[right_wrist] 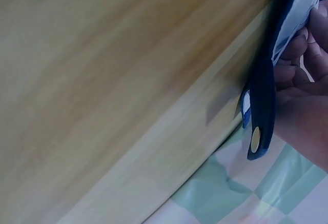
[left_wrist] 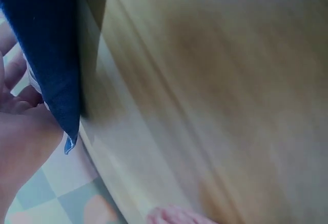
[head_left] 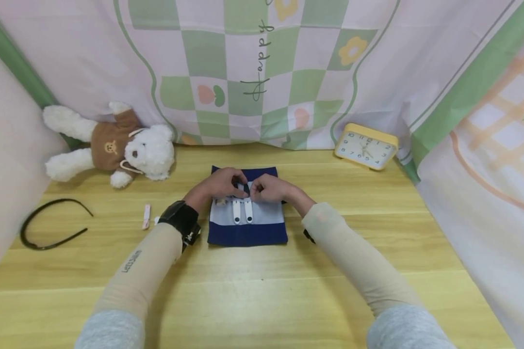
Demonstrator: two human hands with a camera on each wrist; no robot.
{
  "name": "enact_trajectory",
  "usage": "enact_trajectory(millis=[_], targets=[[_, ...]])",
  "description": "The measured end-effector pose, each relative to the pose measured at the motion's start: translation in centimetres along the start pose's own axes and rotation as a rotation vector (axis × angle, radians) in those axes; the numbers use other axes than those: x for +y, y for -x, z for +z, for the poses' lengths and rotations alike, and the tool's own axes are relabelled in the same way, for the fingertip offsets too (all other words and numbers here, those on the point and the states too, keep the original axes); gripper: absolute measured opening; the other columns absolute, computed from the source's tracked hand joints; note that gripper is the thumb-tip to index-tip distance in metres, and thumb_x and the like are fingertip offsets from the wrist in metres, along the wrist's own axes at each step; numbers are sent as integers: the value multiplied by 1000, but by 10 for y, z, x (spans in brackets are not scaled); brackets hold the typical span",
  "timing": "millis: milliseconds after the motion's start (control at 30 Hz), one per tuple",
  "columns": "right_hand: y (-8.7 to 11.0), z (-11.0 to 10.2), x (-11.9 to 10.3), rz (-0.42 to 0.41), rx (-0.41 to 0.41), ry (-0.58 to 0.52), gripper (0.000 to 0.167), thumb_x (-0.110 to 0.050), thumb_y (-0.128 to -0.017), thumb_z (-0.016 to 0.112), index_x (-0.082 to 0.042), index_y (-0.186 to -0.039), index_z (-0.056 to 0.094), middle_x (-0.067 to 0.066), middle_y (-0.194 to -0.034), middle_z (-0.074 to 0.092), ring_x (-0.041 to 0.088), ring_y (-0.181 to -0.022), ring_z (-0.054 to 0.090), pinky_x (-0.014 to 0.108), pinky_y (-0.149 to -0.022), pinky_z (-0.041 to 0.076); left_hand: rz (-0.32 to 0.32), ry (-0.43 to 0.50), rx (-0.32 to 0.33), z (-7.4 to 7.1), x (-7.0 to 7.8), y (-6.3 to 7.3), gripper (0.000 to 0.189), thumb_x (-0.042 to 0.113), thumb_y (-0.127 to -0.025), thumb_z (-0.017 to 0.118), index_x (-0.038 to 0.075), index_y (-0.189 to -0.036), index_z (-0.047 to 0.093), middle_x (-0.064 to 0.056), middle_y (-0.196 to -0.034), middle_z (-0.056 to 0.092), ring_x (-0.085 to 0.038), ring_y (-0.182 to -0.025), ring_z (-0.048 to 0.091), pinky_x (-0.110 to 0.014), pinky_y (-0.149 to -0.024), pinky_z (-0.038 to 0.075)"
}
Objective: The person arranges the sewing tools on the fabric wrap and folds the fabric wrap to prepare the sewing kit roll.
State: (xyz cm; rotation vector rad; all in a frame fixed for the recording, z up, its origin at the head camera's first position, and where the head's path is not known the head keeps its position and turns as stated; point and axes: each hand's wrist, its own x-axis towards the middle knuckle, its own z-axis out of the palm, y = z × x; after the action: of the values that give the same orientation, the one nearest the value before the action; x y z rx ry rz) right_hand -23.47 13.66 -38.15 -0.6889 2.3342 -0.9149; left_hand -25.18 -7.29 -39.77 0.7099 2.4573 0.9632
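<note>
Navy case [head_left: 247, 235] under left hand [head_left: 225, 182] pinching dark piece [head_left: 246, 188], right hand [head_left: 269, 188] beside

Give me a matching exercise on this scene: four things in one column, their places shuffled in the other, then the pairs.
1. navy-and-grey cloth case
2. white plush toy in a brown top
3. yellow-framed rectangular clock
4. black curved headband

A. at the back right
B. at the left, its open ends pointing right
C. beneath the left hand and the right hand
D. lying at the back left

Pairs: 1-C, 2-D, 3-A, 4-B
</note>
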Motion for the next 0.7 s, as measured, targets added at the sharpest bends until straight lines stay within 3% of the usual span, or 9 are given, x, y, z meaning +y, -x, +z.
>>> enact_trajectory(millis=[200,700], targets=[[-2,1,-3,22,-3,5,22,2,-100,49,2,-101,71,10,-89,64,17,-72,46,29,-70,40,15,-6,0,0,-6,-1,39,19,-93,77,1,-126,64,-13,-122,64,-29,-112,60,-41,-95,50],[-1,2,0,-2,23,47,16,-1,-100,56,0,-100,72,9,-93,68,18,-78,55,30,-74,46,6,-28,-11,-4,0,1,37,19,-94,76,2,-125,66,-14,-123,64,-29,-114,60,-42,-95,50]])
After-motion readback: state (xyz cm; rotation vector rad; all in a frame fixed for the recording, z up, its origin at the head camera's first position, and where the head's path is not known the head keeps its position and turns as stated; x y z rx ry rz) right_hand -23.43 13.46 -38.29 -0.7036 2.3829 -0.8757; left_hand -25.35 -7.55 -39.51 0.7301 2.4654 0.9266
